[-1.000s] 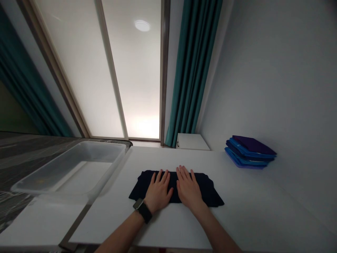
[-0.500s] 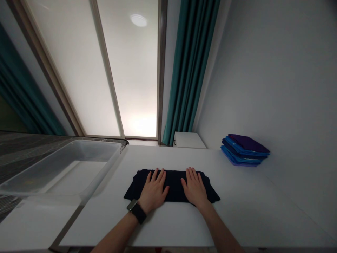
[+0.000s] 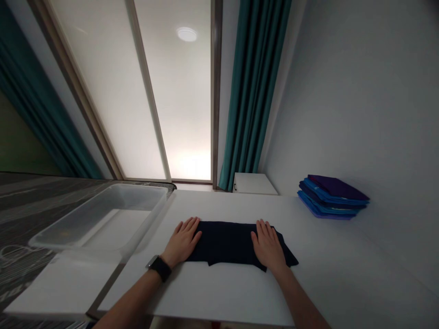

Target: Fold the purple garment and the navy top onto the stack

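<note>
Folded navy garment (image 3: 229, 242) lies between your hands on the tabletop (image 3: 219, 292). Left hand (image 3: 181, 242) and right hand (image 3: 268, 244) press flat at its ends, fingers open, gripping nothing. Soft, light, limp: pinch the ends.

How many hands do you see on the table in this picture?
2. The left hand, with a black wristwatch, lies at the left end of the dark navy folded cloth; the right hand rests flat on its right end. No others show.

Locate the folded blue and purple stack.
The stack sits at the far right of the white table in the head view, against the wall, right of the white cabinet.
</note>
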A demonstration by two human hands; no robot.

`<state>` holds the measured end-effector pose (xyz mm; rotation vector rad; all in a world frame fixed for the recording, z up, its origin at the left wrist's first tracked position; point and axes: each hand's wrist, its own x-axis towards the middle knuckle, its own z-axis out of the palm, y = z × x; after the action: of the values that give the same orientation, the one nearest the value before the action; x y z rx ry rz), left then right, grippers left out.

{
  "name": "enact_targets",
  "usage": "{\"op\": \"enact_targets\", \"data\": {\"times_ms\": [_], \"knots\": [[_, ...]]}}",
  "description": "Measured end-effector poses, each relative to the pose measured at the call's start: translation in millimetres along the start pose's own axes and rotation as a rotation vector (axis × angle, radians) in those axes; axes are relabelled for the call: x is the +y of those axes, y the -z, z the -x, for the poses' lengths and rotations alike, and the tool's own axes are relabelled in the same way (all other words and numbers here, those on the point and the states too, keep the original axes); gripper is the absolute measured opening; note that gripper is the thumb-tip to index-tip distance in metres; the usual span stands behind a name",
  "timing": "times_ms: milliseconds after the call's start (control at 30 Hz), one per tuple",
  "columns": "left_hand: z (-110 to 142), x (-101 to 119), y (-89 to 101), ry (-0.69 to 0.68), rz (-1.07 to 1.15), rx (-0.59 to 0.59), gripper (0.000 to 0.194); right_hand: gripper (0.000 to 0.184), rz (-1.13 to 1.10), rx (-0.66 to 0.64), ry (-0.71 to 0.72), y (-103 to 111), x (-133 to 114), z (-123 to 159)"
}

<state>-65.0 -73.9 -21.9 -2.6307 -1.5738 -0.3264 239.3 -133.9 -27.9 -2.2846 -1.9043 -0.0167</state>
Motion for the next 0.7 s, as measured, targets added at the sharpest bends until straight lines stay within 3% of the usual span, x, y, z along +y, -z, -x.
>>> {"op": "enact_targets", "data": {"times_ms": [133,233,300,467,600,700], "knots": [[-3.2,-10.0,4.7,-0.033,0.014,-0.011,0.047,0.058,-0.035,0.029,0.044,3.7,5.2,-2.2],[-16.3,-6.0,18.7,-0.145,0.074,-0.043,0.049,0.054,-0.085,-0.009,0.237,18.1,8.9,-7.4],[-30.5,2.3,29.7,-0.232,0.139,-0.102,0.050,0.055,-0.133,-0.123,0.356,32.9,10.0,-15.0],[-74.4,23.0,49.7,-0.379,0.191,-0.327,0.045,0.060,-0.196,-0.385,0.401,67.5,14.5,-48.0],[-101.1,15.0,58.7,-0.307,0.244,-0.597,0.042,0.048,-0.242,-0.628,0.350,76.5,28.9,-73.2],[-112.5,0.3,63.8,-0.227,0.300,-0.816,0.037,0.042,-0.247,-0.741,0.319,77.8,39.6,-85.5]]}}
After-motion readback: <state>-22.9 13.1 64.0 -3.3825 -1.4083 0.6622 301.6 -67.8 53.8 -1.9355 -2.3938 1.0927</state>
